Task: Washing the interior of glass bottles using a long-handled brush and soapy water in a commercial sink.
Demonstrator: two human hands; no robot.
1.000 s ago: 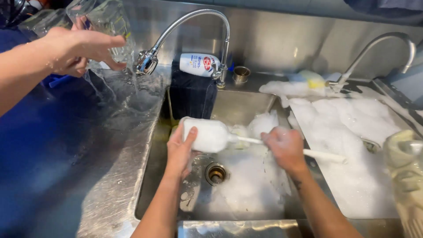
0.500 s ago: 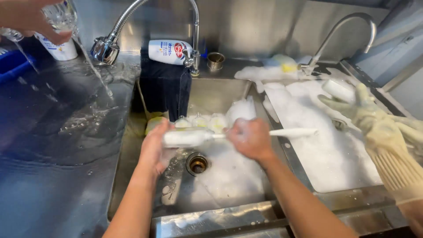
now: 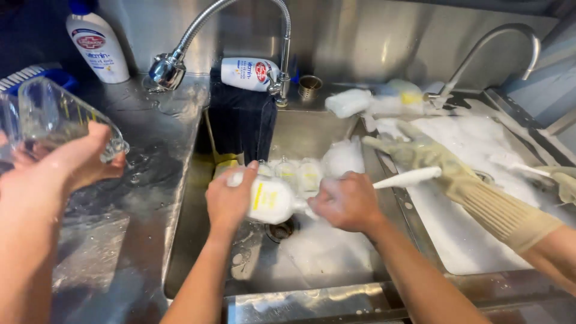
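Observation:
My left hand (image 3: pixel 228 201) grips a soapy clear glass with a yellow mark (image 3: pixel 270 201), held on its side over the steel sink (image 3: pixel 198 240). My right hand (image 3: pixel 348 203) is closed on a white-handled bottle brush (image 3: pixel 408 178) whose head is pushed into the glass. Foam and several more glasses (image 3: pixel 300 174) lie in the sink just behind my hands. The drain (image 3: pixel 281 230) sits below the glass.
At the left, another person's hand (image 3: pixel 72 162) holds a clear glass jug (image 3: pixel 54 123) over the wet counter. At the right, a co-worker's gloved hand (image 3: pixel 432 159) reaches over a foamy second basin (image 3: pixel 480 180). A spray tap (image 3: pixel 171 69), two soap bottles and sponges stand behind.
The view has shifted right and closer. The gloved hand has reached further left toward my brush. The person at the left lowered the jug. My hands keep scrubbing the glass.

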